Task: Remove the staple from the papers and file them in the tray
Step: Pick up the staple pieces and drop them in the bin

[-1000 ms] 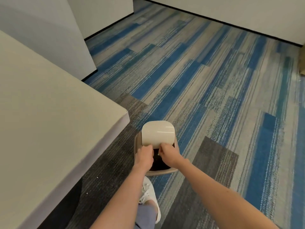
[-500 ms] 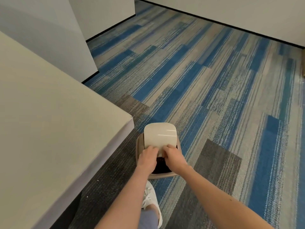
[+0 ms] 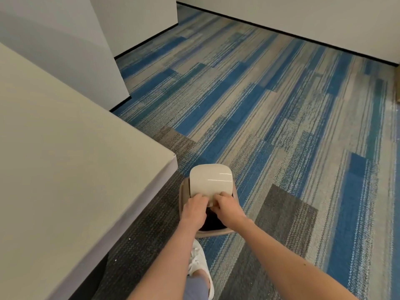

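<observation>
Standing over a small waste bin (image 3: pixel 181 192) on the carpet (image 3: pixel 281 126), the person has both hands at the near edge of the bin's cream swing lid (image 3: pixel 211 180), directly above the dark opening.

Hands: the left hand (image 3: pixel 193 210) and the right hand (image 3: pixel 228 207) sit knuckles up and almost touching each other. The fingers of both are curled together, with the tips hidden against the lid's edge. Whether they pinch the staple, grip the lid, or do both cannot be told.

Task items: no staple can be made out. If it is present, it is hidden between the fingertips. The papers and the tray are not in view.

Judgement: the step in hand appears to be discarding the pulled staple. To do it well, one hand should hold the lid tilted back. The other should release only once its fingertips are over the opening, so that the staple falls inside rather than onto the rim or the patterned carpet, where it would be hard to find.

Surroundings: a pale desk (image 3: pixel 65 169) stands left of the bin, its corner near the lid. A white shoe (image 3: pixel 200 258) is planted just in front of the bin. Grey partition panels (image 3: pixel 65 50) stand well beyond the bin to the left. Nothing lies between the hands and the opening except the lid.
</observation>
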### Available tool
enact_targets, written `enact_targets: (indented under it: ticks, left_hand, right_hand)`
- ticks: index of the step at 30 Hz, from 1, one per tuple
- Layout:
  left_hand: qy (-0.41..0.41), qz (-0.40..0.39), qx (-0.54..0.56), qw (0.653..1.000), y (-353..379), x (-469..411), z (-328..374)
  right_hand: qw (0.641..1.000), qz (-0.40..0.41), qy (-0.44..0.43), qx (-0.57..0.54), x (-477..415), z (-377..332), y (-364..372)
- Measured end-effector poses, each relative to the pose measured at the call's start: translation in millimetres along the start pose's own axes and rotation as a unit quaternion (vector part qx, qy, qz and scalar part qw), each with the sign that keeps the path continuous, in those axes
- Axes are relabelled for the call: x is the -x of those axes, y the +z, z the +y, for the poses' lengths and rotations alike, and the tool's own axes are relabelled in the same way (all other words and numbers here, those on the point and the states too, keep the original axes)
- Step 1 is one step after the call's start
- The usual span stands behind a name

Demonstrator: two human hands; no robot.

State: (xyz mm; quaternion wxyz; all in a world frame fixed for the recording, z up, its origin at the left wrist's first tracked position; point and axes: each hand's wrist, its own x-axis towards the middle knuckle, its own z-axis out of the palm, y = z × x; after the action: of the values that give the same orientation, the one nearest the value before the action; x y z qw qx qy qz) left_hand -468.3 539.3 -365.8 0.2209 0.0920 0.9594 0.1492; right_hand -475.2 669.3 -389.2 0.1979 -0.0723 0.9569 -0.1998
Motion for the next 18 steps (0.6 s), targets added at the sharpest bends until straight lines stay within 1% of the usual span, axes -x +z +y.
enact_targets:
  ticks: [2, 6, 9, 12, 14, 16, 18]
  left_hand:
    - [-0.005, 0.001, 0.016, 1.000, -2.9, 1.8, -0.9]
    - [-0.034, 0.014, 0.018, 0.999, -20.4, 8.6, 6.9]
    - [-0.047, 0.069, 0.025, 0.996, -53.1, 24.3, 24.9]
    - [-0.044, 0.160, 0.111, 0.980, -99.0, 51.8, 51.0]
    - [-0.045, 0.206, 0.177, 0.961, -133.0, 79.4, 73.9]
    - [-0.036, 0.246, 0.215, 0.945, -165.9, 117.7, 95.5]
    - [-0.007, 0.276, 0.264, 0.924, -193.7, 156.7, 115.3]
  right_hand:
    - [1.000, 0.006, -0.001, 0.008, 1.3, -2.1, -3.7]
    - [0.999, 0.026, 0.023, -0.029, 7.8, -7.5, -18.7]
    - [0.990, 0.108, 0.030, -0.083, 18.7, -18.8, -49.5]
    - [0.958, 0.216, 0.053, -0.179, 38.8, -43.4, -100.0]
    - [0.930, 0.287, 0.043, -0.225, 58.1, -64.2, -139.4]
    - [0.899, 0.340, 0.006, -0.276, 84.0, -89.5, -178.2]
    - [0.869, 0.374, -0.043, -0.321, 111.0, -116.1, -213.5]
